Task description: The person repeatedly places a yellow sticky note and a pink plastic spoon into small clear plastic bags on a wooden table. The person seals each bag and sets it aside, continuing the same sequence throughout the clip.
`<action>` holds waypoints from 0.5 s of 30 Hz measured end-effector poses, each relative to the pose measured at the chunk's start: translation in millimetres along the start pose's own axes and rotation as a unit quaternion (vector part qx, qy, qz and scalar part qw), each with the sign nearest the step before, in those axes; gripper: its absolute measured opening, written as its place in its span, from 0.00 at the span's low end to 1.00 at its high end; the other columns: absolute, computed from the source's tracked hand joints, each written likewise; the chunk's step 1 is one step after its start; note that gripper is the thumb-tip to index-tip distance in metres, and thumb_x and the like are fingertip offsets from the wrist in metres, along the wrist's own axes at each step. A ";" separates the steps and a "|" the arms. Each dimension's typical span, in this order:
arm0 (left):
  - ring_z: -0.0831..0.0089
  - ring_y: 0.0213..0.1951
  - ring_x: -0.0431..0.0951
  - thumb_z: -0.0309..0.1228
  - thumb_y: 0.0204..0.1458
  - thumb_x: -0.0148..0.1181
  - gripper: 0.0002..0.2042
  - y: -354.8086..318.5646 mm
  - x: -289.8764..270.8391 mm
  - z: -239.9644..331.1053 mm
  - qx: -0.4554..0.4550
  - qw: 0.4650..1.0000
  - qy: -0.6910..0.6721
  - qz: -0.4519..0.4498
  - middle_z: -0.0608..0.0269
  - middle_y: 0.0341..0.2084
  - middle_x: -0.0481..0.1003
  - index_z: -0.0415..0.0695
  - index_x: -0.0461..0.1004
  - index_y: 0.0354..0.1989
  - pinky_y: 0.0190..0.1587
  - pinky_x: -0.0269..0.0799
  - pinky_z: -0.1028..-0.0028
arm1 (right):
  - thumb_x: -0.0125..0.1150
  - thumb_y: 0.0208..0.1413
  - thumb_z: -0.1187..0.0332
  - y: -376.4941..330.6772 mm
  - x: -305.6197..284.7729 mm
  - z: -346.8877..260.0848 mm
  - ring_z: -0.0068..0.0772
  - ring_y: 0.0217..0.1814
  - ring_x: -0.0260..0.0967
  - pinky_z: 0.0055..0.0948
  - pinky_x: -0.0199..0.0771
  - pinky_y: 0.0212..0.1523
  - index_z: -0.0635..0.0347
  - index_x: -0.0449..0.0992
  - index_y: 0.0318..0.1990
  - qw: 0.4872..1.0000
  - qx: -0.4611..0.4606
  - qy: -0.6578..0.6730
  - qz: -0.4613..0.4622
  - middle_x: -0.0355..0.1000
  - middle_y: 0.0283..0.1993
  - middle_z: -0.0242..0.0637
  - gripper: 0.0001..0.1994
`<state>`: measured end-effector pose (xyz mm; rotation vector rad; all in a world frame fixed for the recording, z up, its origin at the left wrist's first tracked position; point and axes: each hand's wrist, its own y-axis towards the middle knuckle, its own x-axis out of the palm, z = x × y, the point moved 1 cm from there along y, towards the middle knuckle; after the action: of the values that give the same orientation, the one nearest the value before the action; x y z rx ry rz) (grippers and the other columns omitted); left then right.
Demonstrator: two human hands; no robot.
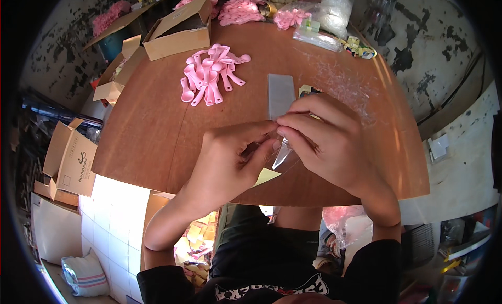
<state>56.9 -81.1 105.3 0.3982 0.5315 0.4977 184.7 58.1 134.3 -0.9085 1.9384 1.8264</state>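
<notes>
Head view: left hand [230,157] and right hand [327,142] meet over the near middle of the brown table [151,131], both pinching a small clear plastic bag [282,157] between thumb and fingertips (bag mouth sits right where the fingertips touch). A yellow card [265,176] pokes out under the left hand at the near table edge. A stack of clear bags [281,94] lies just beyond the hands. A pile of pink spoons [212,74] lies farther left. An open cardboard box [180,29] stands at the far left.
</notes>
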 end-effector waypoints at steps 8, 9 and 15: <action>0.71 0.31 0.83 0.17 0.49 0.62 0.13 1.0 2.5 5.1 0.088 0.992 0.075 -0.055 0.49 0.29 0.80 0.34 0.78 0.44 0.34 0.76 0.73 | 0.65 0.38 0.79 -6.7 -6.0 1.3 0.32 0.28 0.69 0.32 0.70 0.31 0.60 0.76 0.28 0.999 -0.019 -0.036 -0.019 0.68 0.30 0.33 0.07; 0.72 0.31 0.83 0.16 0.50 0.61 0.12 0.3 3.0 4.3 0.088 0.992 0.060 -0.073 0.50 0.29 0.80 0.34 0.78 0.44 0.34 0.77 0.74 | 0.65 0.38 0.79 -8.5 -7.5 3.1 0.32 0.28 0.69 0.32 0.70 0.31 0.60 0.76 0.28 0.999 -0.018 -0.040 -0.019 0.68 0.30 0.33 0.07; 0.73 0.31 0.82 0.15 0.55 0.58 0.08 -17.5 7.8 -9.0 0.009 0.991 -0.132 0.027 0.54 0.30 0.81 0.31 0.76 0.43 0.34 0.78 0.75 | 0.58 0.47 0.82 -13.1 -14.6 23.2 0.22 0.35 0.69 0.22 0.68 0.37 0.64 0.74 0.29 0.847 0.248 0.470 0.008 0.72 0.35 0.34 0.03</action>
<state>63.7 -88.9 86.9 0.4885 0.2707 0.4843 199.6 84.3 130.5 -1.7711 2.7478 0.7635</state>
